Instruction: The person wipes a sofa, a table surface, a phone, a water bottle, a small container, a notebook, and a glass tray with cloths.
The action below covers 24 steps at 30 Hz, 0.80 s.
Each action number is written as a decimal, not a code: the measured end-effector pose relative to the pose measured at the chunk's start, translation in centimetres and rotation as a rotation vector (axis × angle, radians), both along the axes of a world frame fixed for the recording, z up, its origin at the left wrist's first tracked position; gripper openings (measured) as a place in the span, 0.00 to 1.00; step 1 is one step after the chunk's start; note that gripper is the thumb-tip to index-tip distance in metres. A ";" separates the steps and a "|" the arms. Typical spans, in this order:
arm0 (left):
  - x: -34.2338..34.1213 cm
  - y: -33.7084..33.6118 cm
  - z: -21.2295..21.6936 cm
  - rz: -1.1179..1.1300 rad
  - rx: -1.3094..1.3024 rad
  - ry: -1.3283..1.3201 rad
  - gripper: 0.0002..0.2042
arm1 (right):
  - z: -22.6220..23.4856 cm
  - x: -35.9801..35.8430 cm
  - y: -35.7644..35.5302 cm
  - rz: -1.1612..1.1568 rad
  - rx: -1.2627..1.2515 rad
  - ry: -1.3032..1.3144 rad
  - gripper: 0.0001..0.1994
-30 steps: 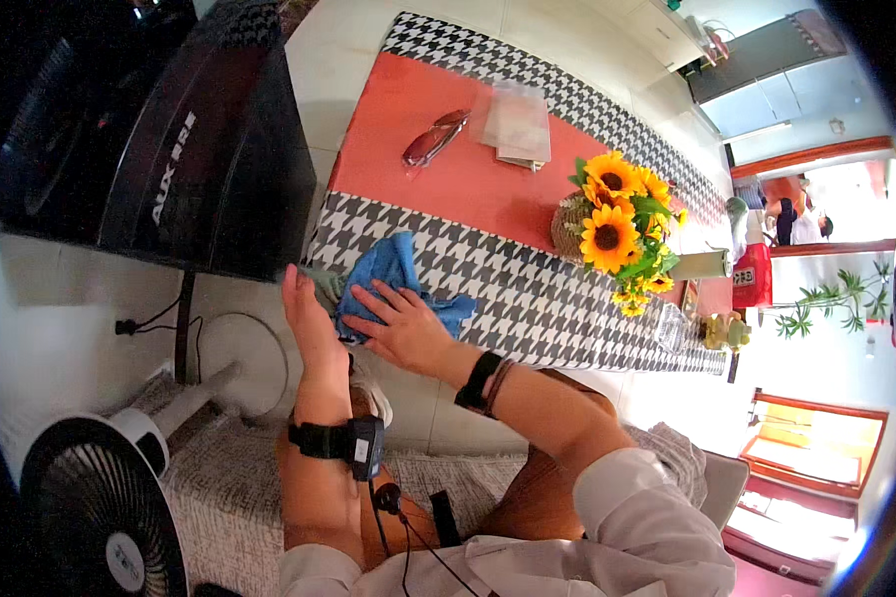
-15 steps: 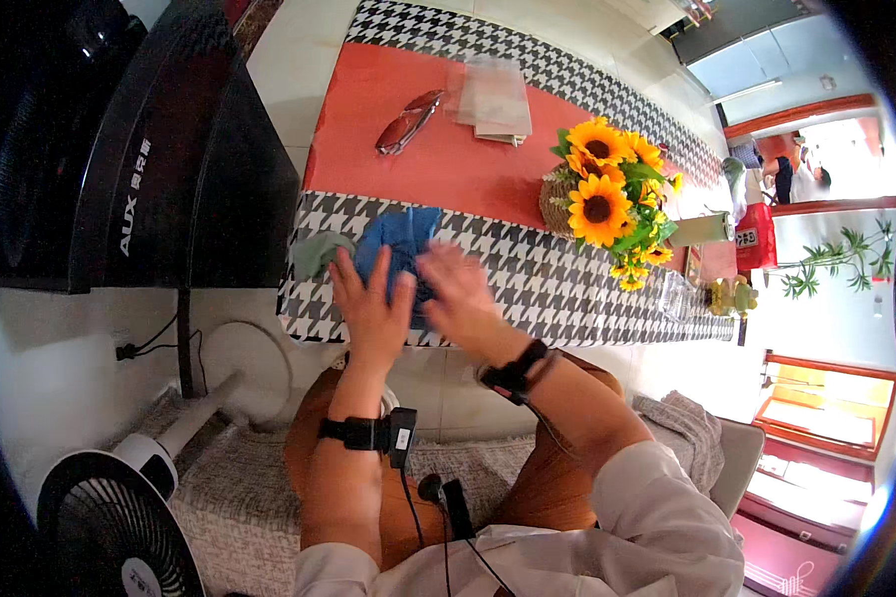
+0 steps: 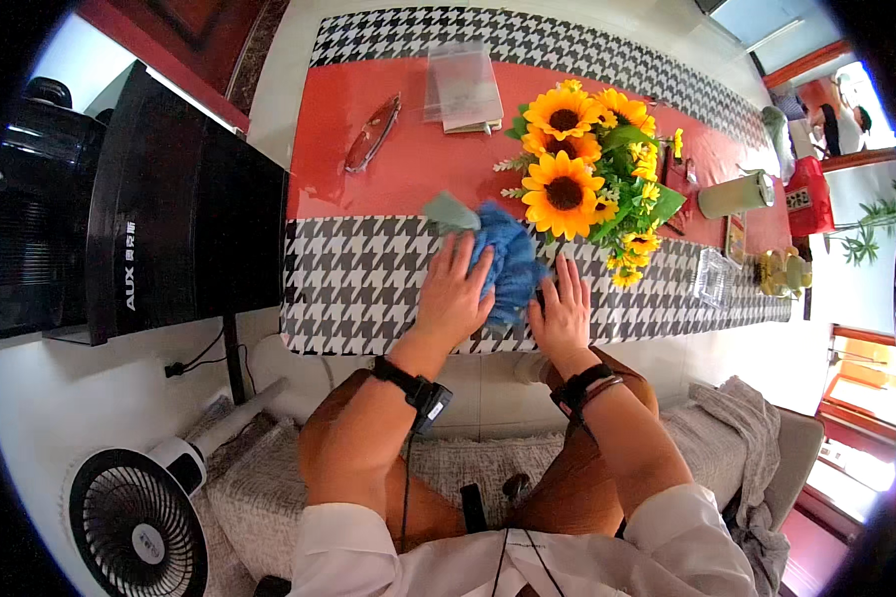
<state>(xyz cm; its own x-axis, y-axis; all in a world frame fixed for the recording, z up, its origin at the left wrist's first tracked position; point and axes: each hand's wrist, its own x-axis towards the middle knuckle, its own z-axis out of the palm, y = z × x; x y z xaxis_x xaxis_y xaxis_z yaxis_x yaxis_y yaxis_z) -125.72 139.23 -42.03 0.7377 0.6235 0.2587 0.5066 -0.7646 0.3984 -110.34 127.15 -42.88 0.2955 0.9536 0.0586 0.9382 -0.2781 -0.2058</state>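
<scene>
A bunched blue cloth [image 3: 509, 261] lies on the houndstooth border of the table, with a smaller grey-green cloth [image 3: 452, 213] at its upper left. My left hand [image 3: 453, 298] rests on the blue cloth's left side, fingers stretched and apart. At the right edge of the blue cloth, my right hand [image 3: 564, 313] lies palm down with its fingers extended. Its thumb and index finger are next to the cloth's edge. Neither hand is closed around the fabric.
A basket of artificial sunflowers [image 3: 577, 169] stands just beyond my right hand. Sunglasses [image 3: 373, 133] and a notebook in a clear sleeve [image 3: 465, 88] lie farther back. To the right are a green cup [image 3: 736, 196] and a clear tray [image 3: 715, 277]. A fan [image 3: 137, 525] stands lower left.
Both hands and the blue and grey-green cloths have moved right along the table. My right hand has come off the cloth's top to its right edge. My view has shifted.
</scene>
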 end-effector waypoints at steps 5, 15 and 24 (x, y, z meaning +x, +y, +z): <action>-5.3 7.3 0.0 0.344 0.136 0.102 0.22 | 0.8 -0.1 0.4 -0.010 0.026 0.053 0.23; -8.3 7.2 4.5 0.056 -0.321 0.331 0.31 | 0.2 0.4 0.0 -0.023 0.049 0.065 0.23; -3.6 7.3 0.3 0.286 0.007 0.225 0.24 | -0.1 -0.1 0.3 -0.026 0.055 0.085 0.24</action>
<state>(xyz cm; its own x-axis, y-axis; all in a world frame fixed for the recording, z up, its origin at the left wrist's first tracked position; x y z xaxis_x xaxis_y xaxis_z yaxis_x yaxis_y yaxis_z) -129.33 146.48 -41.76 0.5725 0.8119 0.1147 0.7748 -0.5814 0.2484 -110.40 127.47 -42.97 0.3261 0.9416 0.0841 0.9093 -0.2881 -0.3003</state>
